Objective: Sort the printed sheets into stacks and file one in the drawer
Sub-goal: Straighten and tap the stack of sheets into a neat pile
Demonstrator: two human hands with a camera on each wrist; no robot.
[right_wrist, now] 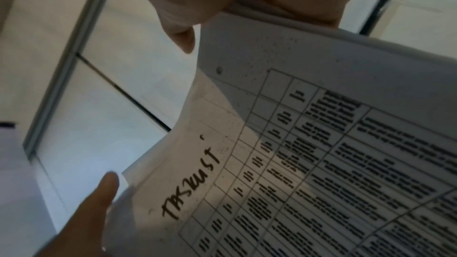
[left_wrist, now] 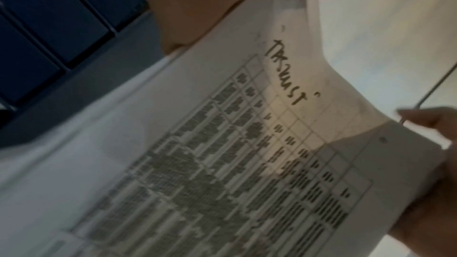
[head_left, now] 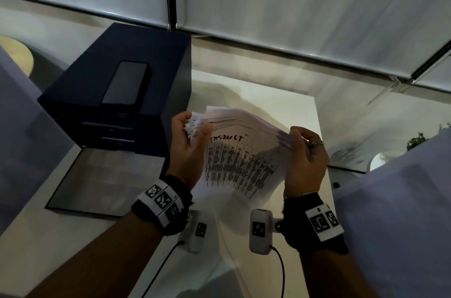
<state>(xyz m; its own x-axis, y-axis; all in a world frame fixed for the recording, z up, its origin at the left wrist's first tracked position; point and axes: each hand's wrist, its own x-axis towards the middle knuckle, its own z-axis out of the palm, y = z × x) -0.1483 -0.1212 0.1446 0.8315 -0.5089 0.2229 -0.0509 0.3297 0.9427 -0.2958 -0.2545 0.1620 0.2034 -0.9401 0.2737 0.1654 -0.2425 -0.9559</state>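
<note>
A thick stack of printed sheets hangs in the air over the white table, bowed between both hands. Its front sheet carries a printed table and a handwritten heading. My left hand grips the stack's fanned left corner. The right corner is pinched by my right hand. A dark blue drawer unit stands at the table's left. Its lowest drawer is pulled out in front of it.
A black phone lies on top of the drawer unit. Window blinds run behind the table. Cables trail from the wrist cameras near the front edge. A pale sleeve fills the right side.
</note>
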